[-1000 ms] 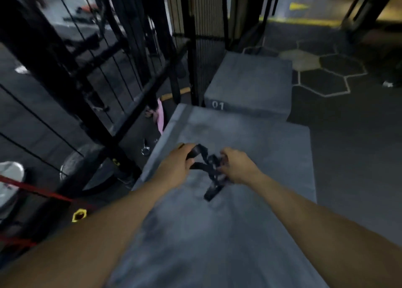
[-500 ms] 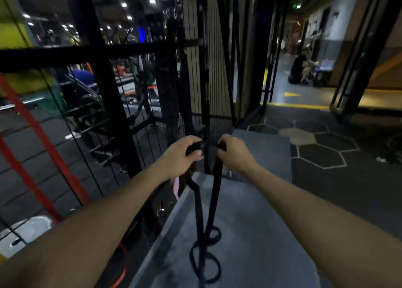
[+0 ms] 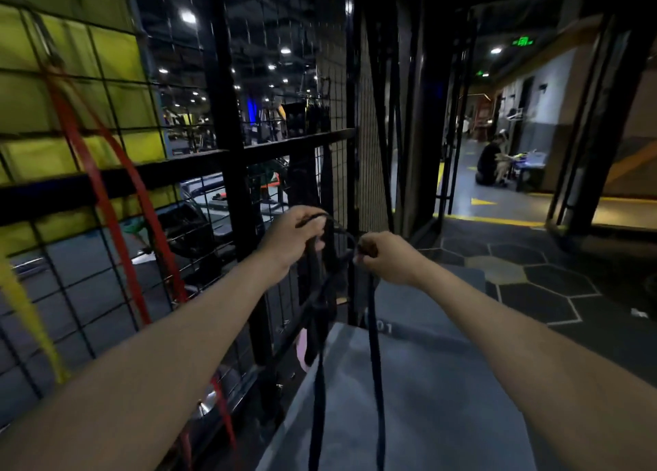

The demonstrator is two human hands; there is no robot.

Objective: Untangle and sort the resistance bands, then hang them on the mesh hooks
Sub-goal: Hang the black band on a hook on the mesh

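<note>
now my left hand (image 3: 291,237) and right hand (image 3: 382,257) pinch the black band (image 3: 373,346), untangling; next, a mesh (image 3: 106,285) hook.

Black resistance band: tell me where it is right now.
In the head view, the black resistance band is centre frame, gripped by the left hand and right hand, strands hanging over the grey box, right of the mesh panel.

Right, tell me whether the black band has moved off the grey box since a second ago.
Yes. The black band has gone up: it lay bunched on the grey box, and now hangs in long strands from the left hand and right hand, held above the box.
</note>
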